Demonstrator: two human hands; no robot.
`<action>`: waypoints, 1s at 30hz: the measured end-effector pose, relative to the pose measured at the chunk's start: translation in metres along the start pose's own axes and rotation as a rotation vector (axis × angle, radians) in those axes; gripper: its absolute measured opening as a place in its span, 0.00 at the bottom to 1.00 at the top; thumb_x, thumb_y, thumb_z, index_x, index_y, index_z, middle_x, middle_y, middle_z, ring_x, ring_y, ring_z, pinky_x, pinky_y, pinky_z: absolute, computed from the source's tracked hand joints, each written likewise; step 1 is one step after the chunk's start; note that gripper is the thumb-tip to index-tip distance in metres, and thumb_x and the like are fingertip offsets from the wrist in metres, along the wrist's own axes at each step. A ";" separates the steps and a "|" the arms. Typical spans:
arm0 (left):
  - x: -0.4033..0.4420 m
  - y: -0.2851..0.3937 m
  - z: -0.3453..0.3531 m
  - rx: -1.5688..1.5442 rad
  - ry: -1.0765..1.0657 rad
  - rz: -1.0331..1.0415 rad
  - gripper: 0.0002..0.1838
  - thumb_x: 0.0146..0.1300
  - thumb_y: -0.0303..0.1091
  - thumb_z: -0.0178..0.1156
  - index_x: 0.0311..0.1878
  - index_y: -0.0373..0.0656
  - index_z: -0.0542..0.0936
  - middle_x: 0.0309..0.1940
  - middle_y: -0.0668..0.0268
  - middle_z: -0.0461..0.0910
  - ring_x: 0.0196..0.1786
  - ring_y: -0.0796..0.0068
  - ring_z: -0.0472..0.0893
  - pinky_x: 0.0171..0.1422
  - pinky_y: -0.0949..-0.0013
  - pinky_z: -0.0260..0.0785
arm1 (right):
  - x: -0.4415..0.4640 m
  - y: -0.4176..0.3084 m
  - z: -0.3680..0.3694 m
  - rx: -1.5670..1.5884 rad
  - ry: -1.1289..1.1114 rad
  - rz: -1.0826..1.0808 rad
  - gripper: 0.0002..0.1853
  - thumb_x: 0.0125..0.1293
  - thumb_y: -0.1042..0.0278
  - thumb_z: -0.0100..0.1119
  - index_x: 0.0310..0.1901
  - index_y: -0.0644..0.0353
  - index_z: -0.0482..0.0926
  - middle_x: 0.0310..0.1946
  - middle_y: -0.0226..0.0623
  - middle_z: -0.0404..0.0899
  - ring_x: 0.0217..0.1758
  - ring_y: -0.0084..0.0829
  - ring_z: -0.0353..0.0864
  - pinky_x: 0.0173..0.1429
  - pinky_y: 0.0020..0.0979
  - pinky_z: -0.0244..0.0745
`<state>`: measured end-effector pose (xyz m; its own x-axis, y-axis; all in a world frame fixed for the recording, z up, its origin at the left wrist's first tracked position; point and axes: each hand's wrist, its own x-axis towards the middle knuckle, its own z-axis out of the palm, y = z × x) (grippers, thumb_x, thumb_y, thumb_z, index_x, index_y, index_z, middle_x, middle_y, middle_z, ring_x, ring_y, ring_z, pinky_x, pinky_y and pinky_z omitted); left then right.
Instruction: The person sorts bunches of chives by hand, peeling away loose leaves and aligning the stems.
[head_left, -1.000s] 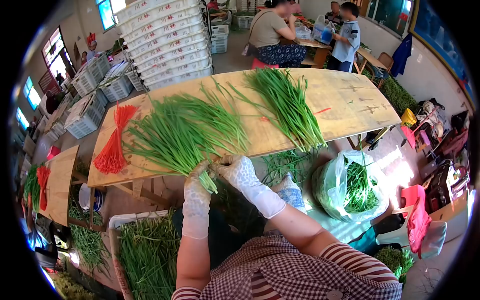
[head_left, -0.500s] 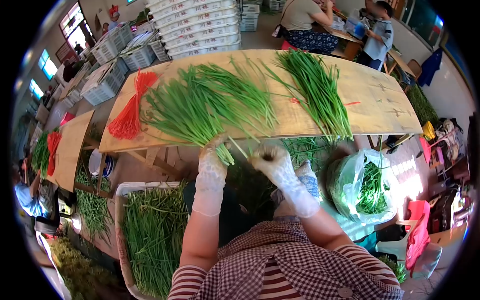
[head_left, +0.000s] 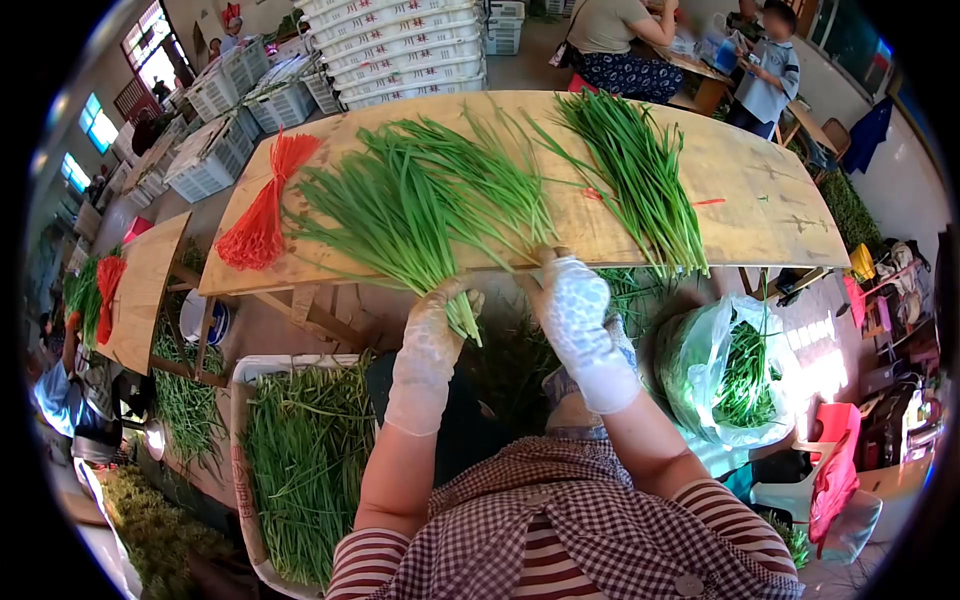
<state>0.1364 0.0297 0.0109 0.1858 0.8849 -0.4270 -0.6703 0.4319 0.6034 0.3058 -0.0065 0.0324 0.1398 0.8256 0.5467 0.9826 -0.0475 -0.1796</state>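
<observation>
Head view: left hand (head_left: 440,310) clamped on bunch (head_left: 390,215) near its stem ends, leaves fanning toward eleven o'clock over desk (head_left: 760,220). Right hand (head_left: 570,290) at desk's near edge, fingers by lower ends of loose stems (head_left: 500,180) (pinching any or not, cannot tell). Loose stems at eleven o'clock from right hand, the nearer one; long axis roughly eleven to five.

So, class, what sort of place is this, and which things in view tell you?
Probably a room for sorting and packing vegetables: long greens lie across a table near a bundle of red strips, and white crates stand stacked behind.
</observation>
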 end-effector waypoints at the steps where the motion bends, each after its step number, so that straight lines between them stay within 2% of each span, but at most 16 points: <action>1: 0.005 -0.005 -0.004 0.008 0.003 0.002 0.05 0.61 0.23 0.60 0.40 0.36 0.77 0.35 0.61 0.80 0.38 0.67 0.81 0.47 0.63 0.78 | 0.000 -0.003 0.011 -0.128 -0.034 -0.011 0.07 0.59 0.62 0.62 0.33 0.56 0.79 0.22 0.40 0.78 0.23 0.39 0.80 0.26 0.38 0.73; 3: 0.012 -0.010 -0.004 0.048 -0.004 0.000 0.08 0.63 0.25 0.58 0.44 0.35 0.77 0.39 0.59 0.81 0.42 0.65 0.81 0.49 0.63 0.77 | 0.000 -0.008 0.037 -0.388 -0.098 -0.030 0.08 0.58 0.62 0.62 0.32 0.56 0.79 0.20 0.38 0.77 0.21 0.38 0.79 0.24 0.38 0.72; 4: 0.010 -0.011 0.002 0.052 -0.032 0.000 0.09 0.64 0.25 0.57 0.46 0.34 0.77 0.40 0.58 0.81 0.43 0.64 0.81 0.50 0.63 0.77 | -0.001 -0.009 0.044 -0.403 -0.071 -0.030 0.08 0.56 0.62 0.62 0.32 0.58 0.79 0.21 0.41 0.77 0.21 0.41 0.78 0.25 0.41 0.71; 7: 0.009 -0.014 0.012 0.078 -0.074 0.006 0.10 0.65 0.26 0.56 0.47 0.33 0.78 0.40 0.59 0.81 0.44 0.65 0.80 0.49 0.65 0.75 | -0.009 -0.014 0.027 0.178 -0.044 -0.214 0.09 0.57 0.60 0.61 0.30 0.58 0.79 0.21 0.44 0.77 0.22 0.44 0.78 0.27 0.43 0.72; 8: 0.017 -0.018 0.008 0.075 -0.066 0.010 0.09 0.64 0.26 0.56 0.46 0.33 0.78 0.39 0.59 0.81 0.43 0.65 0.80 0.48 0.65 0.75 | -0.012 -0.021 0.017 0.272 -0.061 -0.190 0.12 0.58 0.58 0.60 0.33 0.58 0.82 0.25 0.47 0.79 0.26 0.47 0.79 0.32 0.43 0.74; 11: 0.017 -0.018 0.010 0.093 -0.049 0.043 0.07 0.63 0.24 0.58 0.42 0.33 0.79 0.37 0.61 0.80 0.37 0.67 0.79 0.42 0.67 0.75 | -0.009 -0.008 -0.010 0.451 -0.276 -0.207 0.14 0.59 0.55 0.61 0.39 0.57 0.84 0.29 0.48 0.81 0.31 0.48 0.82 0.36 0.43 0.77; 12: 0.019 -0.019 0.007 0.068 -0.047 0.047 0.06 0.62 0.23 0.59 0.41 0.33 0.79 0.36 0.61 0.80 0.36 0.67 0.79 0.41 0.67 0.75 | -0.001 -0.002 -0.018 0.443 -0.340 -0.160 0.18 0.59 0.53 0.62 0.43 0.57 0.84 0.33 0.49 0.82 0.36 0.48 0.83 0.41 0.42 0.77; 13: 0.020 -0.020 0.004 0.046 -0.046 0.048 0.06 0.62 0.23 0.59 0.41 0.33 0.79 0.35 0.61 0.80 0.34 0.67 0.79 0.39 0.67 0.75 | 0.007 -0.003 -0.030 0.341 -0.264 -0.035 0.15 0.61 0.51 0.59 0.35 0.56 0.84 0.30 0.46 0.83 0.31 0.46 0.83 0.36 0.44 0.77; 15: 0.022 -0.018 0.002 0.046 -0.035 0.028 0.06 0.61 0.23 0.60 0.40 0.33 0.78 0.33 0.62 0.79 0.32 0.67 0.79 0.39 0.67 0.75 | 0.024 0.010 -0.012 0.307 0.001 0.037 0.16 0.60 0.52 0.59 0.30 0.57 0.82 0.24 0.45 0.81 0.27 0.46 0.82 0.33 0.42 0.76; 18: 0.019 -0.017 0.003 0.039 -0.036 0.036 0.06 0.61 0.23 0.60 0.40 0.34 0.77 0.32 0.62 0.78 0.31 0.66 0.79 0.39 0.66 0.75 | 0.038 0.021 0.009 0.053 -0.095 -0.027 0.13 0.57 0.55 0.63 0.33 0.57 0.84 0.28 0.45 0.81 0.29 0.45 0.82 0.32 0.41 0.76; 21: 0.014 -0.011 0.000 0.018 -0.060 -0.002 0.06 0.61 0.23 0.60 0.41 0.34 0.77 0.33 0.62 0.78 0.32 0.65 0.79 0.40 0.65 0.75 | 0.037 0.012 0.037 -0.242 -0.168 -0.049 0.11 0.56 0.58 0.63 0.29 0.57 0.82 0.24 0.43 0.79 0.27 0.45 0.80 0.30 0.41 0.74; 22: 0.013 -0.009 -0.001 0.011 -0.076 -0.025 0.07 0.61 0.24 0.61 0.41 0.34 0.77 0.34 0.61 0.79 0.33 0.65 0.79 0.41 0.65 0.75 | 0.037 0.014 0.038 -0.139 -0.127 -0.068 0.09 0.55 0.60 0.63 0.27 0.57 0.80 0.23 0.42 0.78 0.27 0.44 0.80 0.30 0.42 0.74; 25: 0.006 -0.010 0.011 0.015 -0.039 0.013 0.08 0.62 0.25 0.60 0.44 0.33 0.78 0.39 0.60 0.80 0.37 0.66 0.80 0.43 0.65 0.75 | 0.024 0.002 0.015 0.069 -0.068 -0.051 0.09 0.57 0.59 0.63 0.27 0.56 0.81 0.23 0.41 0.79 0.28 0.43 0.81 0.32 0.42 0.75; 28: 0.006 -0.011 0.011 0.058 -0.064 0.079 0.10 0.63 0.26 0.59 0.47 0.33 0.79 0.42 0.59 0.81 0.41 0.67 0.81 0.46 0.66 0.76 | 0.002 -0.021 -0.009 0.241 -0.046 -0.112 0.10 0.57 0.58 0.63 0.28 0.55 0.82 0.20 0.40 0.79 0.24 0.42 0.81 0.28 0.39 0.75; 30: 0.012 -0.012 0.008 0.078 -0.101 0.069 0.11 0.64 0.26 0.59 0.48 0.34 0.79 0.43 0.59 0.81 0.41 0.67 0.81 0.47 0.67 0.76 | -0.010 -0.021 -0.003 0.416 0.007 -0.135 0.12 0.59 0.55 0.62 0.30 0.55 0.84 0.23 0.42 0.80 0.26 0.44 0.81 0.31 0.40 0.75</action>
<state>0.1524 0.0361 0.0040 0.2151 0.9245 -0.3148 -0.6273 0.3778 0.6810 0.2846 -0.0158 0.0334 0.0152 0.8052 0.5929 0.8594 0.2926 -0.4193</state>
